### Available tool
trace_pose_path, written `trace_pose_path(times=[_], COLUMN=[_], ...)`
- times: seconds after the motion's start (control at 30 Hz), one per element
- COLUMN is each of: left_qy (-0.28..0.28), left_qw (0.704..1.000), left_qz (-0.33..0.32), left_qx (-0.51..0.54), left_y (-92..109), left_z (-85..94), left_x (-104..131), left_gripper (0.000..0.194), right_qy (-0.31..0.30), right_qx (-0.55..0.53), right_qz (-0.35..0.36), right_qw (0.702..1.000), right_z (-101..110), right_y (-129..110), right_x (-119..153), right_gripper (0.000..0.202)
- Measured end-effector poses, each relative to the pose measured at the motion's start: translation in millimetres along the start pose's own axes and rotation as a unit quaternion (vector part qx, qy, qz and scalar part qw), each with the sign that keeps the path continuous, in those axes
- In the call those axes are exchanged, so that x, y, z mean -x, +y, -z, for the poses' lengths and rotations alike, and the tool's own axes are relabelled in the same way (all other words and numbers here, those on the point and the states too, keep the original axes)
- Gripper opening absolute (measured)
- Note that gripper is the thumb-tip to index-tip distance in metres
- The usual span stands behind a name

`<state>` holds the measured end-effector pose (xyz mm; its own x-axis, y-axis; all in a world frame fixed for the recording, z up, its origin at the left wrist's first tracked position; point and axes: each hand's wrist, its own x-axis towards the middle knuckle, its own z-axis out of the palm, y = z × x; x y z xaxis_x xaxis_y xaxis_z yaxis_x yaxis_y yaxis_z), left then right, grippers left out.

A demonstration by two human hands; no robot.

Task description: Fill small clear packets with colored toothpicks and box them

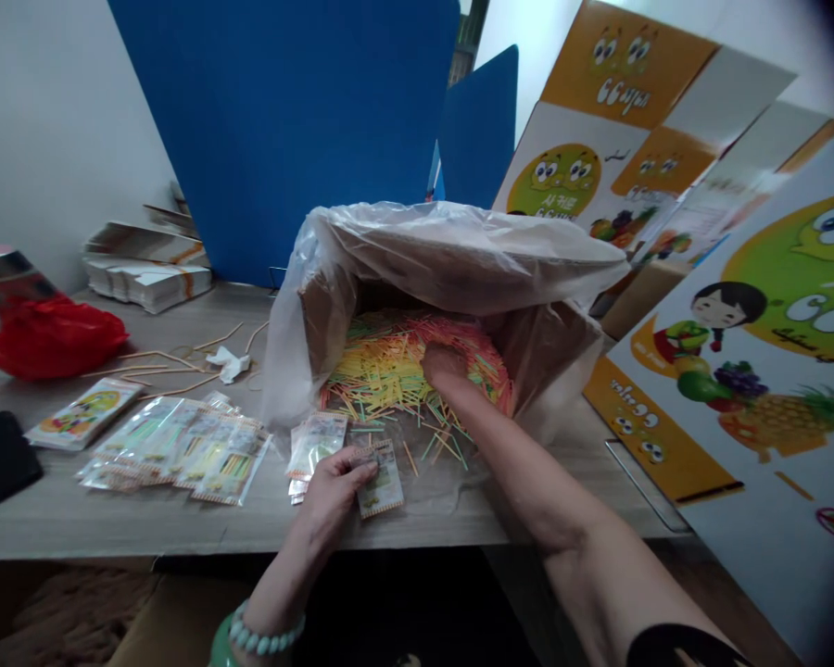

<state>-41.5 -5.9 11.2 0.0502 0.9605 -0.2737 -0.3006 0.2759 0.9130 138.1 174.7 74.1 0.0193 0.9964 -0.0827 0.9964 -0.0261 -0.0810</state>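
Observation:
My left hand pinches a small clear printed packet at the table's front edge. Just behind it, a stack of similar packets lies on the table. My right hand reaches into a plastic-lined cardboard box tipped toward me, among thin coloured sticks in yellow, green, orange and pink. Its fingertips are hidden, so what they hold cannot be made out. Some loose sticks lie at the box's mouth. Filled packets with coloured sticks overlap on the table at the left.
Left on the table are a red plastic bag, a dark phone-like object, a printed card stack, bundled cards and rubber bands. Blue panels stand behind. Large printed cartons flank the right side.

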Motion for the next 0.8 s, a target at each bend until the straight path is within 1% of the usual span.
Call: trace_pose_path(times=[0.1,0.2,0.3,0.37,0.43,0.5,0.6,0.67,0.7,0.77,0.8], left_qy=[-0.007,0.01,0.024,0.026,0.019,0.012,0.013,0.018,0.019,0.024,0.029], left_qw=[1.0,1.0,1.0,1.0,1.0,1.0,1.0,1.0,1.0,0.999,0.997], left_qz=[-0.002,-0.01,-0.013,-0.013,-0.014,-0.018,-0.017,-0.011,-0.008,-0.024,-0.05], left_qx=[-0.004,-0.004,0.003,0.009,0.009,0.002,-0.008,-0.014,-0.018,-0.037,-0.055], left_y=[-3.6,-4.0,-1.9,-0.1,1.3,1.6,-0.4,-2.0,-2.3,-0.5,1.4], left_z=[5.4,11.8,15.0,14.5,12.2,9.1,5.0,3.6,3.2,2.3,1.5], left_x=[0.6,1.8,2.8,3.0,2.9,3.1,4.5,5.9,6.6,7.2,6.9], left_gripper=[0.024,0.023,0.024,0.024,0.024,0.023,0.024,0.023,0.022,0.021,0.019], right_qy=[0.004,0.019,0.048,0.088,0.122,0.121,0.088,0.105,0.123,0.149,0.146], right_qx=[-0.014,-0.026,-0.033,-0.042,-0.07,-0.113,-0.179,-0.249,-0.302,-0.431,-0.493], right_qz=[-0.038,-0.067,-0.072,-0.052,-0.029,-0.015,-0.002,0.005,0.009,0.039,0.066], right_qw=[0.999,0.997,0.996,0.994,0.99,0.986,0.98,0.963,0.945,0.889,0.855], right_z=[-4.9,-7.1,-8.8,-13.7,-22.9,-34.7,-50.6,-56.9,-59.1,-64.3,-68.4], right_y=[-4.0,1.0,11.0,16.4,19.3,21.1,26.8,31.8,33.4,32.1,28.5], right_x=[-12.1,-11.6,2.3,17.6,33.6,45.7,52.1,52.8,54.4,63.7,71.6], right_gripper=[0.037,0.029,0.032,0.034,0.034,0.034,0.031,0.022,0.016,0.01,0.012])
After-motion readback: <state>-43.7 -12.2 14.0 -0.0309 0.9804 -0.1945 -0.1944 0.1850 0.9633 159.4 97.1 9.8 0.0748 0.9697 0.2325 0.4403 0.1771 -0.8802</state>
